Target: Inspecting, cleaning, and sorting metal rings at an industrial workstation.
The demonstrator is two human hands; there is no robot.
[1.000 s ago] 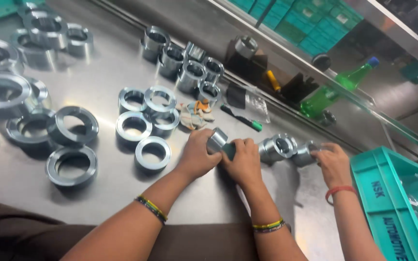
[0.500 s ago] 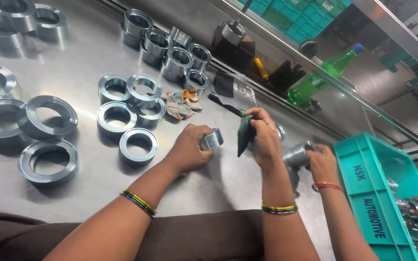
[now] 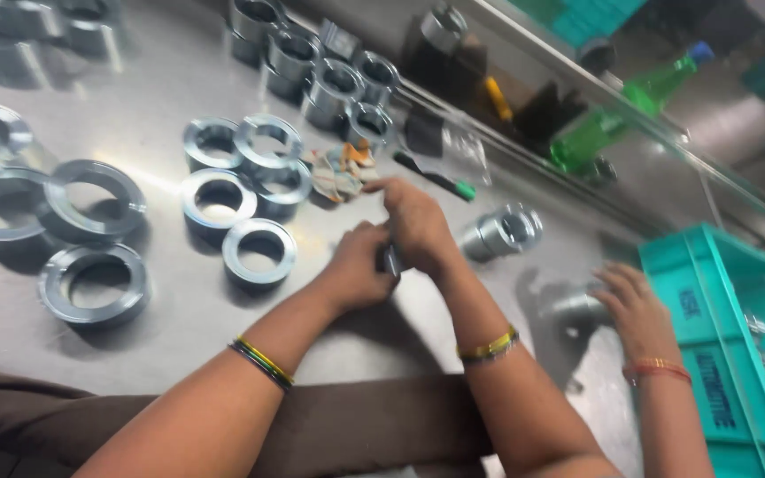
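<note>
**Steel fittings on brushed tabletop**

Left hand [image 3: 356, 270] and right hand [image 3: 416, 226] pressed together, both closed on a small metal part [image 3: 390, 259], mostly hidden between them above the smooth grey tabletop [image 3: 179, 327]. Polished steel rings [image 3: 260, 250] lie left; a ribbed steel sleeve [image 3: 499, 232] right. A co-worker's hand [image 3: 635, 305] touches a blurred cylinder [image 3: 577, 308] beside a teal plastic crate [image 3: 719, 292], cut off at the frame edge.

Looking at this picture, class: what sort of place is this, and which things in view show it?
Probably a factory or workshop bench for metal parts. Many machined steel rings lie on a metal worktable, a teal plastic parts crate stands beside it, and both hands work a small metal part.
</note>
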